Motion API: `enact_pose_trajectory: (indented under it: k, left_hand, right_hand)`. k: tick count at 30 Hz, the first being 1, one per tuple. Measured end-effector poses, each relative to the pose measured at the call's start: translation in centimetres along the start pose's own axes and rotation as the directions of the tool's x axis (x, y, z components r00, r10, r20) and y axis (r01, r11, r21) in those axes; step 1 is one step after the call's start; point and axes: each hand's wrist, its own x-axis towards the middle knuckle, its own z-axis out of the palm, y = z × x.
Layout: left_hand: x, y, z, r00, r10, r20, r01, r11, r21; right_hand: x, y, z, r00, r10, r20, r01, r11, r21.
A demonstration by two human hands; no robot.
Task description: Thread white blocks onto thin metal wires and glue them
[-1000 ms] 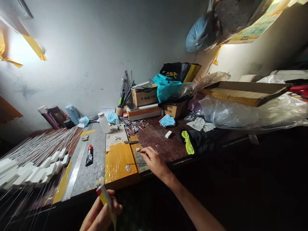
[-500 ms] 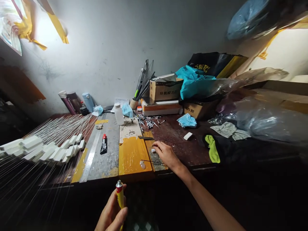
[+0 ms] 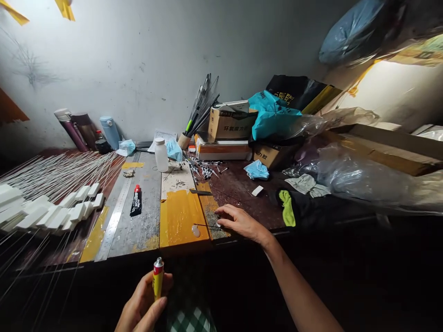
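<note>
My left hand [image 3: 143, 304] is closed around a yellow and red glue tube [image 3: 158, 277], held upright below the workbench's front edge. My right hand [image 3: 240, 222] reaches onto the bench, fingers pinched on a thin dark rod [image 3: 206, 226] that lies across the yellow taped board [image 3: 180, 216]. A small white blob [image 3: 195, 230] sits on that board near the rod's left end. A black glue tube with a red cap [image 3: 136, 202] lies on the grey board to the left.
A steel ruler [image 3: 114, 216] lies beside the grey board. White rods with white blocks [image 3: 51, 212] fan out at left. A white bottle [image 3: 161, 155], flasks [image 3: 110, 131], cardboard boxes [image 3: 228, 124], face masks, plastic bags [image 3: 363, 180] and a black and green cloth [image 3: 290, 207] crowd the back and right.
My right hand slid nearer the bench's front edge and now pinches the thin rod. My left hand turned the glue tube upright. The view shifted.
</note>
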Motion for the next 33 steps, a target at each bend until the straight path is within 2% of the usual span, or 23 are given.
enact_pose_trajectory:
  k: [4,9,15,19,21,23,26,29,33]
  left_hand:
    - [0.3,0.1,-0.3,0.999,-0.017,0.051,0.018,1.0,-0.017]
    - [0.3,-0.2,-0.4,0.998,-0.043,0.049,0.046,0.997,-0.059]
    - [0.6,-1.4,-0.8,0.996,-0.066,0.057,0.07,0.995,-0.073]
    - [1.0,-1.5,-1.6,0.989,-0.045,0.144,0.035,0.997,0.073]
    - [1.0,-1.1,-1.8,0.981,-0.029,0.192,0.002,0.99,0.138]
    - [0.9,-0.7,-1.9,0.974,0.016,0.228,-0.056,0.983,0.172]
    - [0.8,-0.3,-1.9,0.953,0.121,0.279,-0.195,0.947,0.255]
    - [0.9,0.0,-2.1,0.92,0.215,0.327,-0.328,0.879,0.347]
    - [1.1,0.1,-2.4,0.882,0.248,0.4,-0.415,0.811,0.411]
  right_hand:
    - [-0.4,0.6,-0.6,0.999,0.02,0.05,-0.022,0.998,0.052]
    - [-0.9,1.1,-0.8,0.991,-0.007,0.137,-0.02,0.981,0.195]
    - [-0.4,1.0,-0.6,0.997,-0.039,0.06,0.038,0.999,0.022]
    - [-0.6,-1.7,-0.3,0.994,0.062,-0.089,-0.056,0.997,0.058]
    - [-1.3,-4.1,0.2,0.993,0.081,-0.091,-0.067,0.986,0.15]
    - [-2.0,-6.6,1.1,1.0,0.012,0.0,-0.012,0.97,0.241]
    - [-2.9,-9.5,3.0,0.987,-0.13,0.091,0.095,0.945,0.314]
    - [-3.1,-10.8,4.6,0.966,-0.231,0.117,0.177,0.92,0.349]
    - [-2.9,-11.5,5.4,0.94,-0.301,0.163,0.233,0.911,0.341]
